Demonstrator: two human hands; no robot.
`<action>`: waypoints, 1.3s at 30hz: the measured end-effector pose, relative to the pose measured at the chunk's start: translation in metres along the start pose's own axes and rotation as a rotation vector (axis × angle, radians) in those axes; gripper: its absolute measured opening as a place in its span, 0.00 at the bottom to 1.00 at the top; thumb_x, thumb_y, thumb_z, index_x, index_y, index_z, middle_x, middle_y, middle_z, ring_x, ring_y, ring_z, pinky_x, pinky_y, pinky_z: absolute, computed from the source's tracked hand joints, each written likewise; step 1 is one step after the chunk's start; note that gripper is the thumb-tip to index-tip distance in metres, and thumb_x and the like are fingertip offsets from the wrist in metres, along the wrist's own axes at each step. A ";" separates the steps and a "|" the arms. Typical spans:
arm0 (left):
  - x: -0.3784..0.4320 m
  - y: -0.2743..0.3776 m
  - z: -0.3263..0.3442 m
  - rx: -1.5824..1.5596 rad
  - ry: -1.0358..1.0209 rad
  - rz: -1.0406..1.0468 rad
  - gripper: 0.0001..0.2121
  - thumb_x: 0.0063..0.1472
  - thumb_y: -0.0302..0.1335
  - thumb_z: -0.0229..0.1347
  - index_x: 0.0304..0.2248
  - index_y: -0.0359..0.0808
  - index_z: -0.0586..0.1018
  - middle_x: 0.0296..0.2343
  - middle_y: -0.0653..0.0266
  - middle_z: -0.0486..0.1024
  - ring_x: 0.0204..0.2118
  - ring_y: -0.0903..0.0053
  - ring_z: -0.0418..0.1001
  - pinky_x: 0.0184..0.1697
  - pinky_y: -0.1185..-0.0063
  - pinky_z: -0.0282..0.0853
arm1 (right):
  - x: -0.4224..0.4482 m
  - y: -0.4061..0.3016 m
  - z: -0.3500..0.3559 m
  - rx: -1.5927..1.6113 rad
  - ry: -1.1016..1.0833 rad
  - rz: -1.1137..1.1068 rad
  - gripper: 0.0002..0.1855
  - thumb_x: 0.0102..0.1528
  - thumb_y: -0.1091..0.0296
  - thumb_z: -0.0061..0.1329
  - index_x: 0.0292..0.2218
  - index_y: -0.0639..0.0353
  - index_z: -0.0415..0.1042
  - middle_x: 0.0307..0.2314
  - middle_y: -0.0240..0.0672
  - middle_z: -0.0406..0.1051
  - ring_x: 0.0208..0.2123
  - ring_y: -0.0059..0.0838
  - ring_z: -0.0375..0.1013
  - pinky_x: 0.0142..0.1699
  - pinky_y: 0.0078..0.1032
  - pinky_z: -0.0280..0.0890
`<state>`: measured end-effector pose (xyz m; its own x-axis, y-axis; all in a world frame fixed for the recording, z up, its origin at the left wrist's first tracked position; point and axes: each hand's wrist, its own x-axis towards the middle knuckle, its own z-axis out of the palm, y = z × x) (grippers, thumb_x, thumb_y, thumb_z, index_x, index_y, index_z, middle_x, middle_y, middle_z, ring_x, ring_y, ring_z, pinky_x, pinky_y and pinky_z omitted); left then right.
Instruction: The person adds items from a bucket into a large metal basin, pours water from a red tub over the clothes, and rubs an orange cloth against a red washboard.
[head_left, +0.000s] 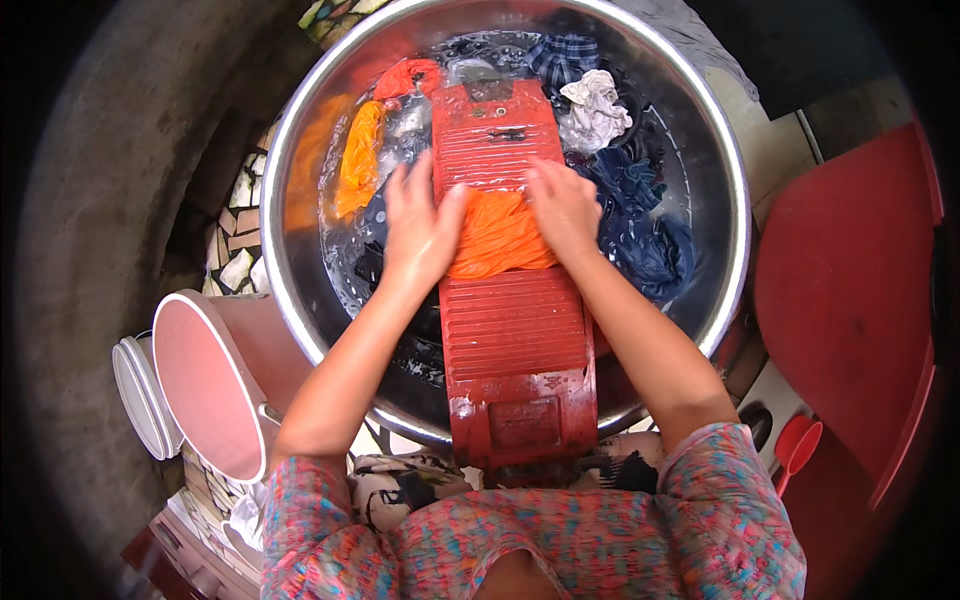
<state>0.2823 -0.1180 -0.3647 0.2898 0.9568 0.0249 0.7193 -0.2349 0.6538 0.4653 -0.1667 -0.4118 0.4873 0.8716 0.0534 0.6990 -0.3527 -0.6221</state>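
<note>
A wet, bunched orange cloth (501, 234) lies across the ridges of a red plastic washboard (517, 322). The washboard slopes from the water in a large metal basin (731, 225) over its near rim towards my body. At the cloth's left edge is my left hand (421, 229), fingers spread, thumb against the fabric. My right hand (564, 206) is at the cloth's right edge, palm down with its fingers bent; motion blur and the hand itself hide whether it grips the fabric.
Around the washboard soak a yellow cloth (361, 159), a red cloth (409, 78), a crumpled white cloth (598, 109) and dark blue garments (649, 251). A pink bucket (210, 382) stands left of the basin, a red dipper (798, 442) and a large red plastic object (840, 300) right.
</note>
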 end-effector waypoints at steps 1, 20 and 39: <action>0.009 0.016 0.008 0.047 -0.082 -0.038 0.29 0.60 0.46 0.44 0.56 0.42 0.56 0.55 0.43 0.48 0.59 0.53 0.46 0.58 0.65 0.47 | 0.001 -0.014 -0.001 -0.145 -0.030 -0.136 0.17 0.55 0.51 0.39 0.41 0.45 0.73 0.41 0.31 0.68 0.46 0.36 0.62 0.46 0.37 0.56; -0.030 -0.016 0.042 0.233 -0.121 0.275 0.18 0.54 0.44 0.51 0.37 0.40 0.74 0.38 0.57 0.67 0.43 0.61 0.64 0.41 0.62 0.59 | -0.049 -0.002 -0.003 -0.214 -0.134 -0.378 0.14 0.50 0.57 0.45 0.38 0.50 0.69 0.40 0.35 0.65 0.45 0.40 0.60 0.43 0.40 0.55; 0.039 -0.009 0.058 0.416 0.025 0.171 0.14 0.55 0.43 0.47 0.31 0.42 0.76 0.30 0.59 0.71 0.39 0.64 0.66 0.38 0.61 0.59 | 0.018 -0.033 0.024 -0.279 -0.062 -0.293 0.13 0.51 0.55 0.40 0.30 0.54 0.70 0.31 0.36 0.67 0.38 0.38 0.63 0.39 0.44 0.54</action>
<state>0.3239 -0.0880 -0.4129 0.4150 0.9008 0.1275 0.8566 -0.4341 0.2789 0.4386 -0.1309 -0.4087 0.2201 0.9647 0.1445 0.9227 -0.1578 -0.3518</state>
